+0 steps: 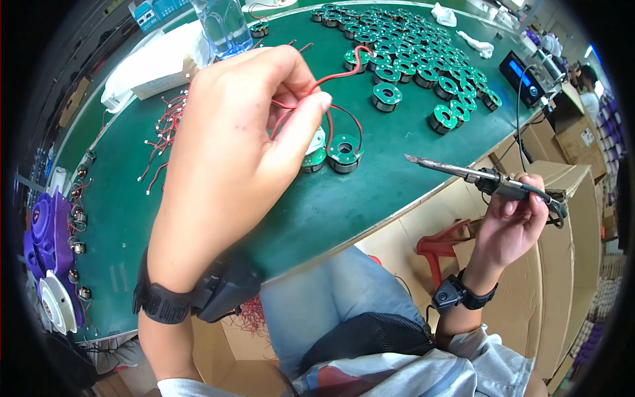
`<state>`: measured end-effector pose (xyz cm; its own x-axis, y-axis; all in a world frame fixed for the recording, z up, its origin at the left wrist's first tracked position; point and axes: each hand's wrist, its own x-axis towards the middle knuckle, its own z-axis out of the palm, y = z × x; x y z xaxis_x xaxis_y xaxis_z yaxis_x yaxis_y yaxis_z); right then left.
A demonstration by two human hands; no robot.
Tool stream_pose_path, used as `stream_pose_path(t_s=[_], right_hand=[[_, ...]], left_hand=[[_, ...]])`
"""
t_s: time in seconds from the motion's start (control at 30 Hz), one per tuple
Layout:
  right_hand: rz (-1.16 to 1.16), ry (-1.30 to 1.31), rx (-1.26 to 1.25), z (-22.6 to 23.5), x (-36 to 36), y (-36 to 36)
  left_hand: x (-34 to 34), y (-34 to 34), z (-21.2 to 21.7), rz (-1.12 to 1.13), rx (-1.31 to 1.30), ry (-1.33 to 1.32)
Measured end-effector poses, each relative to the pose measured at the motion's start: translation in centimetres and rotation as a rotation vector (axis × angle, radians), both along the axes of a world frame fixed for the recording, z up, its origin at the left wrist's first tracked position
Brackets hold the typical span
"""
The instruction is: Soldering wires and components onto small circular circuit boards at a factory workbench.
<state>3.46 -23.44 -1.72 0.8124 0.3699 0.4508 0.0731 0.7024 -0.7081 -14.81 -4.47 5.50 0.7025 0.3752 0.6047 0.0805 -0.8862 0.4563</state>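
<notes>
1. Pinches thin red wires point(344, 74) in the left hand point(228, 132), thumb pressed toward the forefinger with hardly any gap.
2. Grasps a soldering iron point(463, 172) by its handle in the right hand point(514, 221), fingers curled around, beyond the desk's near edge.
3. Points the iron's tip over the desk point(311, 231), well apart from the left fingers.
4. Has a green ring point(345, 151) just beyond the left thumb, lying flat on the desk with wires rising from it, right beside a second ring point(313, 161).
5. Blocks part of that second ring, and much of the desk's left half, with the left hand.
6. Shows a crowd of green rings point(403, 49) toward the desk's far right corner, with a black box point(522, 79) at the right edge.
7. Shows loose wires point(159, 142) left of the wrist, a clear bottle point(225, 30) toward the far edge, and a white spool point(58, 301) at the left edge.
</notes>
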Motion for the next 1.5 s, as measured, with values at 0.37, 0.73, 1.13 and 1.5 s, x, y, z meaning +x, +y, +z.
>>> stream_pose_path(t_s=[0.37,0.73,1.13,1.5], right_hand=[[-0.051,-0.032,-0.003,-0.3,-1.0,1.5],[-0.041,0.027,0.003,-0.4,-1.6,1.9],[-0.114,0.000,-0.034,-0.8,-2.1,2.8],[-0.156,0.011,0.008,-1.2,-0.4,1.9]], left_hand=[[-0.2,-0.8,0.1,0.102,-0.415,0.053],[-1.0,0.4,0.1,0.160,-0.358,0.033],[0.1,-1.5,-1.3,0.002,-0.720,0.036],[-0.3,-1.4,-0.8,0.075,-0.554,0.079]])
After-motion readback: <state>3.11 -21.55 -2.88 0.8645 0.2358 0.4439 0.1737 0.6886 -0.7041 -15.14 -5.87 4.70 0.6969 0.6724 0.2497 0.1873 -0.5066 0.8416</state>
